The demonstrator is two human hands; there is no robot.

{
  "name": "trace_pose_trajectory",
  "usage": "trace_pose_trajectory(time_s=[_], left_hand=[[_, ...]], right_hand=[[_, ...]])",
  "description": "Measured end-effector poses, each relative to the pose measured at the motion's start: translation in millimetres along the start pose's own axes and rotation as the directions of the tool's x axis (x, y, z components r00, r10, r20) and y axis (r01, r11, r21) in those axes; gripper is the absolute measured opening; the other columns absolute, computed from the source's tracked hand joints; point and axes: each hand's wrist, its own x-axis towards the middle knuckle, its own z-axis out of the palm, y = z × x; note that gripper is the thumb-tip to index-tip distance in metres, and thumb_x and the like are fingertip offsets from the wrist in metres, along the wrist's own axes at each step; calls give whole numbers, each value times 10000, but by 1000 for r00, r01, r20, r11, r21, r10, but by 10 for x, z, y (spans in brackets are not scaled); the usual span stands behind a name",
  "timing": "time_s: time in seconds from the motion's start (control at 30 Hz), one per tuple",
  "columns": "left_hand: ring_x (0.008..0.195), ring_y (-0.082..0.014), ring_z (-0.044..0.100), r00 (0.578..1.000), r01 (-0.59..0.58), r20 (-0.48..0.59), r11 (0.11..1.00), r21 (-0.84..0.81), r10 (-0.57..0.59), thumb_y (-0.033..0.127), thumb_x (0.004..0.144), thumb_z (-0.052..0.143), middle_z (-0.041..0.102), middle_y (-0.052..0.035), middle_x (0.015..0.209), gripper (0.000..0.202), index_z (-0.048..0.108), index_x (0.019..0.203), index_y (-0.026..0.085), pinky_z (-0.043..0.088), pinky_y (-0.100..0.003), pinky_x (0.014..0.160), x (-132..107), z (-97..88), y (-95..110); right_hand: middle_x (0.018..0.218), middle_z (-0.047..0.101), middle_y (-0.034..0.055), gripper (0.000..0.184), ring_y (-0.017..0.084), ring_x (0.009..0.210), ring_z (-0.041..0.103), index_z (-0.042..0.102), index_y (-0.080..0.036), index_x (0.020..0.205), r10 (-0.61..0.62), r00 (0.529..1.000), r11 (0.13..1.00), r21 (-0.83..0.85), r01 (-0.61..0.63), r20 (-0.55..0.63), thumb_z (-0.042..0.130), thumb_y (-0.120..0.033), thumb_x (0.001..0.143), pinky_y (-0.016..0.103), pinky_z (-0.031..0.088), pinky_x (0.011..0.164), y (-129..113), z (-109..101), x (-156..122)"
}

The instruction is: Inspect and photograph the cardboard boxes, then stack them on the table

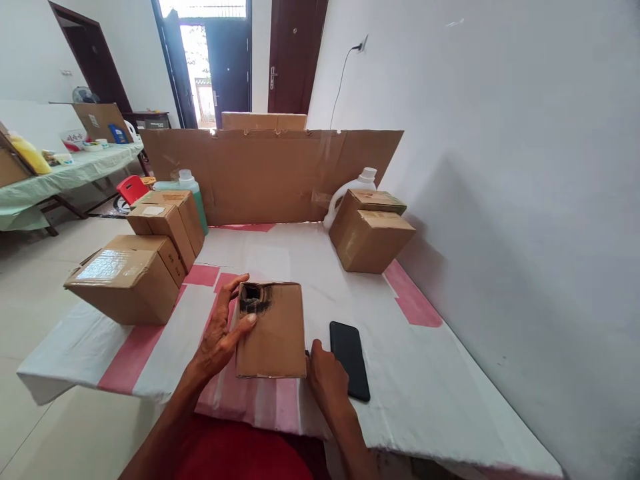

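A small cardboard box (pixel 273 337) stands in front of me over the near part of the table. Its facing side has a dark opening and black scribbled marks at the upper left. My left hand (pixel 223 333) grips the box's left side, thumb on the marked face and fingers behind the edge. My right hand (pixel 326 373) is closed at the lower right edge of the box. A small dark tip shows by its fingers; the rest of that object is hidden. Just right of this hand, a black smartphone (pixel 349 360) lies flat on the cloth.
Cardboard boxes (pixel 133 280) and a green-liquid jug (pixel 199 207) line the table's left. At the right are more cardboard boxes (pixel 373 233) and a white jug (pixel 367 176). A cardboard panel (pixel 270 177) closes the back; a white wall (pixel 500 200) runs along the right.
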Motion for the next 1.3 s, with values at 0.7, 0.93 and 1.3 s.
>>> trace_pose_trajectory(time_s=[0.7,0.93,1.3], left_hand=[[1447,-281,443,990,-140,6,986,91,140,271,906,690,464,-70,1554,670,393,1505,319,342,-471,1241,-65,48,-52],[1473,-305,412,984,-175,-8,979,101,176,261,900,689,464,-85,1552,662,402,1494,311,335,-500,1245,-75,69,-54],[1428,-292,447,980,-195,-13,968,158,199,230,892,689,467,-84,1527,682,387,1497,326,346,-508,1229,-102,110,-67]], right_hand=[[929,723,6,56,88,646,667,686,-225,985,-256,746,188,725,662,-615,696,-270,955,206,577,613,-880,-777,-529],[786,678,-32,50,73,601,628,660,-229,969,-327,722,332,641,692,-609,660,-277,982,161,546,577,-841,-781,-484],[723,687,-50,78,72,542,626,639,-229,998,-273,727,363,633,684,-630,659,-304,992,169,535,553,-854,-742,-425]])
